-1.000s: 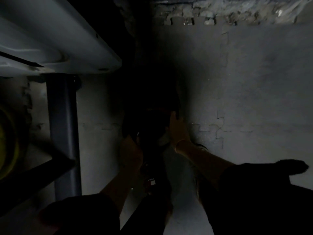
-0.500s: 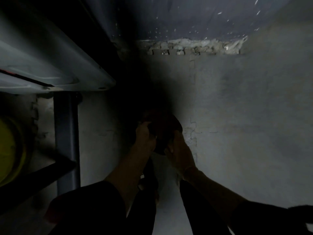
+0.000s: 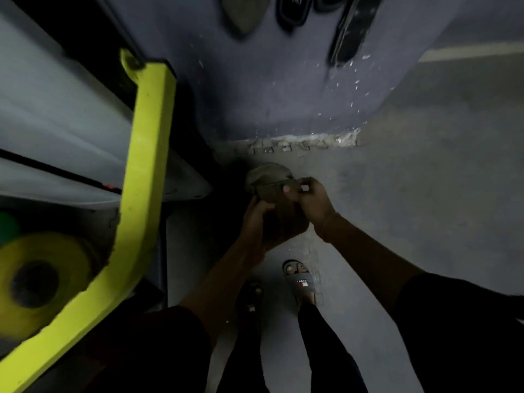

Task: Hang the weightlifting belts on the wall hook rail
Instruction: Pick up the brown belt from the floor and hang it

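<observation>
The rolled belt is gripped low by the foot of the wall, left hand curled under it and right hand pinching its top edge, with the hung belts well above, straight up the wall.

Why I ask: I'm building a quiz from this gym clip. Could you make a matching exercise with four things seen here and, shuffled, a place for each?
Things:
1. brown belt
2. black strap
3. sandal
4. yellow plate

Places:
A. on a foot, on the floor
B. far left, behind the yellow bar
C. hanging against the wall, at the top of the view
D. gripped by the left hand and the right hand

Pairs: 1-D, 2-C, 3-A, 4-B.
</observation>
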Available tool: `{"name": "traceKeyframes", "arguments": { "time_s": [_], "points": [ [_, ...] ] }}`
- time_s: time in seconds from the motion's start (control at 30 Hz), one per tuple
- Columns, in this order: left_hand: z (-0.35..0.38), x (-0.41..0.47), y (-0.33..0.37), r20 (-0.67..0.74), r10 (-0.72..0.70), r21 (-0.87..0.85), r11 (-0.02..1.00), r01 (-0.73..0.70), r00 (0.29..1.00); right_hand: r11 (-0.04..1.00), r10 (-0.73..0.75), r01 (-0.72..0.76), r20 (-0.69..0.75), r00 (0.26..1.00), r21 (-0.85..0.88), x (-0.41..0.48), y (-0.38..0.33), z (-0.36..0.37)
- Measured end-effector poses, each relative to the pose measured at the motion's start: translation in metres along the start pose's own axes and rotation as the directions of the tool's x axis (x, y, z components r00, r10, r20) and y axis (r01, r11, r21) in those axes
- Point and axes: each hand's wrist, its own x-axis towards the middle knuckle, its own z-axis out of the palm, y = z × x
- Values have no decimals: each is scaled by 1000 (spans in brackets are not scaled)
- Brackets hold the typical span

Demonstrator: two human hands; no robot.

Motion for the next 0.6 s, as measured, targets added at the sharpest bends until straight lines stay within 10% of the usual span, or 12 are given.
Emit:
{"name": "traceKeyframes", "arguments": {
  "time_s": [0.3, 0.6],
  "points": [
    [66, -157, 132, 93, 23, 79, 996, -30, 995, 909, -311, 350, -191, 931, 226, -150, -157, 11],
    [140, -315, 252, 314, 517, -61, 848, -527, 796, 756, -612, 644, -226, 758, 117, -278, -326, -35]
  ]
}}
